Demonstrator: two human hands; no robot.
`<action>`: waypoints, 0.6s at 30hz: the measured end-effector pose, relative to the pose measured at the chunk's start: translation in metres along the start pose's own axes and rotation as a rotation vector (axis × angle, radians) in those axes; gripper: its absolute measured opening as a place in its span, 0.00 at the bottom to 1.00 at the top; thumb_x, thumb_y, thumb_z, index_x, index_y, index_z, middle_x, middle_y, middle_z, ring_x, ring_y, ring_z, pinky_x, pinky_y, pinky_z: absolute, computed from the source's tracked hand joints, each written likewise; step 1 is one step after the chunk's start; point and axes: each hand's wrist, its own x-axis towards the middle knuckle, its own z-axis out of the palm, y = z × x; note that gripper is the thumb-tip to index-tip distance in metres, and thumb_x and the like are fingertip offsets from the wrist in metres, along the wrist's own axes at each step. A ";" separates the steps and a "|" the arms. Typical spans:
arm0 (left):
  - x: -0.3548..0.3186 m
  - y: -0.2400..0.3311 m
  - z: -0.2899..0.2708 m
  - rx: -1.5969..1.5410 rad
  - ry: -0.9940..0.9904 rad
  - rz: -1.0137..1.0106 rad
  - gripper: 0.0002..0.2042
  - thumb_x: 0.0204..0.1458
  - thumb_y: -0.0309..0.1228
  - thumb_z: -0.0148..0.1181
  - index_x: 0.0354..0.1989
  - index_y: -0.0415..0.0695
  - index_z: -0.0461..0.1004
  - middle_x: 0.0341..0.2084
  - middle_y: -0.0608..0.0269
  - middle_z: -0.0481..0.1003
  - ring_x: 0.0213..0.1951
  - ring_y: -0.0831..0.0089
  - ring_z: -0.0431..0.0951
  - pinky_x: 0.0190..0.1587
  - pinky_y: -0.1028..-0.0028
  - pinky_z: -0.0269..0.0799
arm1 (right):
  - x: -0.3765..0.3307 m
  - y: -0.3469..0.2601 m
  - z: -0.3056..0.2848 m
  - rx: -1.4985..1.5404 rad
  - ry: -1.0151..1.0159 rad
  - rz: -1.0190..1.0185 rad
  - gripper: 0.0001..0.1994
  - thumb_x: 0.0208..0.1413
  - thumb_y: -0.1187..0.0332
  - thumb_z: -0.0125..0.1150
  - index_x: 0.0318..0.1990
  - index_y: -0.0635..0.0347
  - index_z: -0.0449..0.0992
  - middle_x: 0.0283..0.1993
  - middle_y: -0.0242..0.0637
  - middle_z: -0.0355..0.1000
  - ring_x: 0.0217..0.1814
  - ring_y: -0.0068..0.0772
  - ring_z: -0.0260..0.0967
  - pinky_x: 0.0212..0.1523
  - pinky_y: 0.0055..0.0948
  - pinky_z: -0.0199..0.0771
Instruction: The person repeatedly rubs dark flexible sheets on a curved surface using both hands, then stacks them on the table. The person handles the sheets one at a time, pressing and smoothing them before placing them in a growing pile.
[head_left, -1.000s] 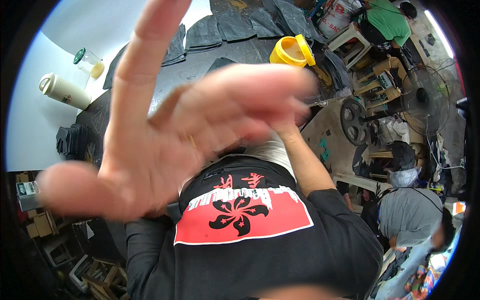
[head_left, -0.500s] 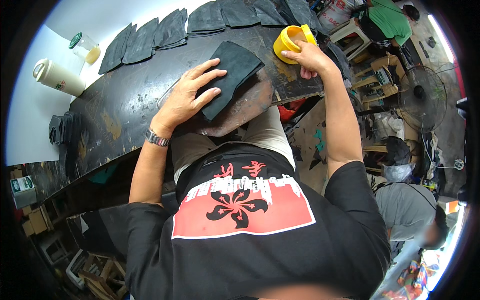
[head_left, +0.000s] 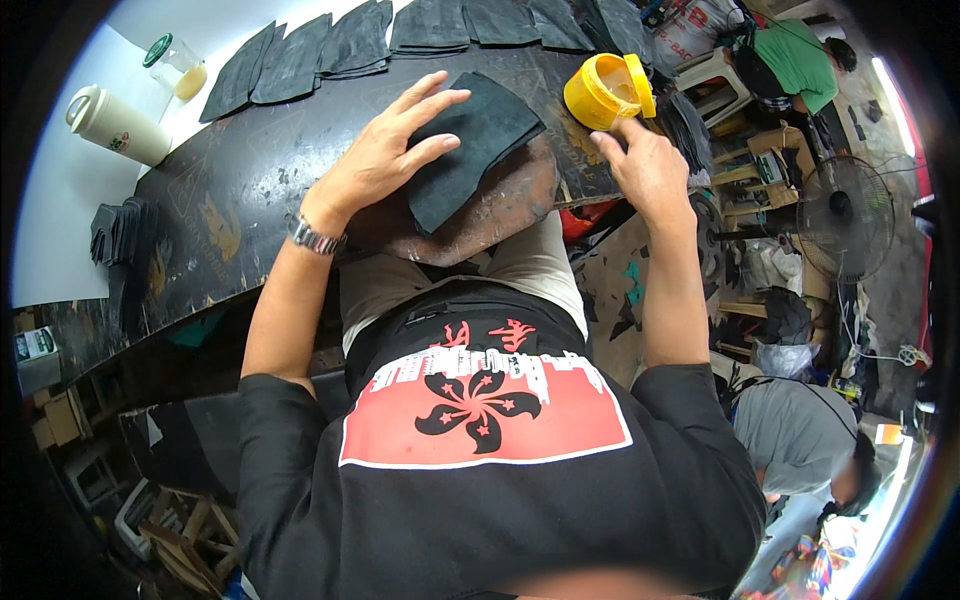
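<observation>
A stack of dark, flat, leather-like pieces (head_left: 475,150) lies on a worn brown board (head_left: 500,215) at the table's front edge. My left hand (head_left: 385,150) is open over the stack's left side, fingers spread, a metal-band watch on its wrist. To the right stands a yellow tub (head_left: 597,95), its yellow lid tilted up at its right side and some pale content inside. My right hand (head_left: 650,170) is just in front of the tub. Its index finger reaches the tub's near edge, the thumb stands apart, and the other fingers are curled and partly hidden. No tool shows in it.
Several piles of similar dark pieces (head_left: 350,42) line the table's far edge. A cream flask (head_left: 118,125) and a green-lidded jar (head_left: 175,68) stand at the left, near another dark pile (head_left: 122,235). A fan (head_left: 845,215) and two other people are at the right.
My right hand has drawn back from inside the tub's mouth to its near edge. The tub and its lid have turned. My left fingers have lifted slightly off the stack.
</observation>
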 end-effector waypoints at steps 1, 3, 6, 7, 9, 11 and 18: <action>0.005 -0.002 0.001 0.015 -0.043 -0.009 0.22 0.63 0.41 0.59 0.66 0.52 0.71 0.72 0.49 0.59 0.69 0.48 0.65 0.68 0.58 0.64 | -0.004 0.000 -0.004 0.037 -0.112 -0.053 0.20 0.63 0.47 0.59 0.44 0.55 0.84 0.36 0.50 0.80 0.41 0.54 0.78 0.44 0.41 0.76; 0.014 -0.006 0.005 0.045 -0.119 0.009 0.21 0.64 0.40 0.59 0.64 0.53 0.73 0.72 0.50 0.60 0.69 0.49 0.65 0.68 0.58 0.65 | -0.012 -0.008 0.001 0.249 -0.095 -0.162 0.21 0.66 0.48 0.57 0.45 0.57 0.85 0.34 0.46 0.79 0.41 0.46 0.77 0.46 0.36 0.75; 0.021 -0.011 0.009 0.066 -0.104 0.005 0.19 0.64 0.40 0.59 0.62 0.53 0.76 0.71 0.50 0.61 0.67 0.48 0.67 0.66 0.59 0.66 | -0.015 -0.025 0.028 0.831 -0.010 -0.388 0.25 0.72 0.48 0.46 0.53 0.58 0.83 0.54 0.41 0.73 0.61 0.34 0.65 0.64 0.33 0.63; 0.021 -0.012 0.010 0.014 -0.087 0.023 0.18 0.63 0.40 0.59 0.61 0.53 0.76 0.70 0.50 0.62 0.65 0.47 0.69 0.66 0.59 0.67 | -0.015 -0.032 0.040 0.875 0.033 -0.443 0.26 0.73 0.47 0.43 0.55 0.55 0.82 0.62 0.44 0.68 0.67 0.39 0.59 0.68 0.35 0.57; 0.022 -0.014 0.011 0.007 -0.091 0.011 0.18 0.64 0.39 0.59 0.61 0.53 0.76 0.70 0.50 0.63 0.65 0.46 0.70 0.66 0.59 0.67 | -0.014 -0.040 0.062 0.763 0.052 -0.447 0.27 0.73 0.43 0.38 0.63 0.45 0.77 0.77 0.47 0.53 0.80 0.51 0.42 0.77 0.50 0.39; 0.023 -0.017 0.012 0.012 -0.094 0.013 0.18 0.64 0.39 0.58 0.62 0.53 0.76 0.70 0.51 0.63 0.65 0.46 0.70 0.66 0.58 0.67 | -0.021 -0.050 0.080 0.445 0.146 -0.391 0.32 0.67 0.37 0.44 0.70 0.42 0.68 0.78 0.54 0.50 0.82 0.60 0.36 0.73 0.72 0.33; 0.025 -0.024 0.014 0.071 -0.131 0.030 0.20 0.66 0.42 0.55 0.65 0.58 0.72 0.72 0.55 0.60 0.66 0.47 0.68 0.67 0.57 0.66 | -0.038 -0.072 0.094 0.235 0.275 -0.294 0.46 0.62 0.31 0.46 0.73 0.62 0.58 0.79 0.58 0.46 0.83 0.59 0.36 0.73 0.74 0.32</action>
